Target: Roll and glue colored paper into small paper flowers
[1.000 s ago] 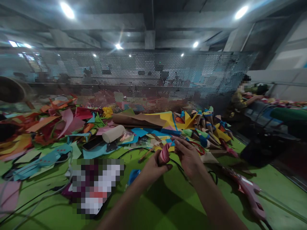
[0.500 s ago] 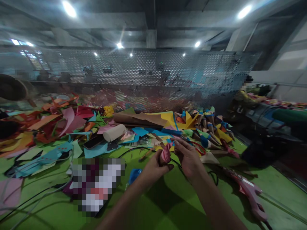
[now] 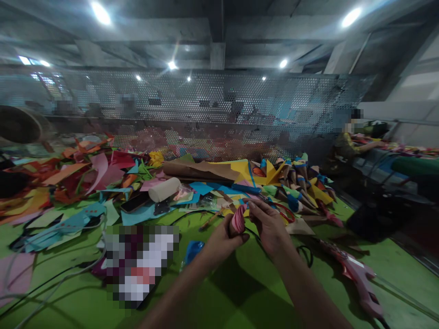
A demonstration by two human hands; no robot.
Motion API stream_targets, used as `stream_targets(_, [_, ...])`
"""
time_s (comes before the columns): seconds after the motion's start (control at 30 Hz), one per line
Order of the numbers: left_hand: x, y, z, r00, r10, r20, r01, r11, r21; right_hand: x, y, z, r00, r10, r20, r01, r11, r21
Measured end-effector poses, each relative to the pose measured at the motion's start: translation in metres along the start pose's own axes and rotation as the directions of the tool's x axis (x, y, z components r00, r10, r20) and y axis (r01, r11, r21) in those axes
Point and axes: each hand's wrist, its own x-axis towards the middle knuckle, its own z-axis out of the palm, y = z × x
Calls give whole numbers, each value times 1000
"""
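Note:
A small pink-and-white striped paper swirl [image 3: 238, 219], its pointed top tilted up to the right, is held above the green table [image 3: 236, 301]. My left hand [image 3: 221, 240] is closed around its lower part, thumb in front. Beside the tip, my right hand [image 3: 269, 226] has thumb and fingers pinched together. Whether those fingers grip the tip or some small piece is hidden. A pink hot glue gun [image 3: 358, 274] lies to the right of my right forearm. Left of my left wrist sits a small blue packet [image 3: 194, 251].
Behind my hands, coloured paper scraps [image 3: 99, 173], a paper roll [image 3: 164, 189], brown paper [image 3: 202, 171] and several brown paper cones [image 3: 300, 176] cover the table. A blurred-out phone-like thing [image 3: 147, 265] and cables lie left. A perforated metal screen [image 3: 206, 100] stands behind; another person [image 3: 350, 144] works far right.
The striped swirl has turned slightly in my left hand, and its tip has stayed close to my right fingertips. The whole view has shifted a little; other table items keep their places.

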Motion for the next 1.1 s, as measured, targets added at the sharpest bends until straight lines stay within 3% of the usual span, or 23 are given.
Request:
stream_targets(0.47, [-3, 2, 4, 1000, -9, -13, 8, 999, -37, 0, 4, 1, 997, -72, 19, 73, 996, -60])
stream_targets(0.63, [-6, 9, 4, 996, -78, -33, 73, 989, -128, -1, 3, -2, 998, -61, 27, 63, 995, -73])
stream_targets(0.73, [-9, 16, 5, 993, -118, -25, 111, 975, -193, -3, -1, -2, 999, -38, 33, 37, 999, 6])
stream_targets(0.87, [-11, 20, 2, 985, -174, 25, 175, 963, -204, -3, -9, -3, 998, -38, 51, 34, 996, 79])
stream_targets(1.1, [-15, 17, -5, 957, -260, 133, 283, 936, -210, -3, -16, -5, 989, -37, 140, 32, 999, 37])
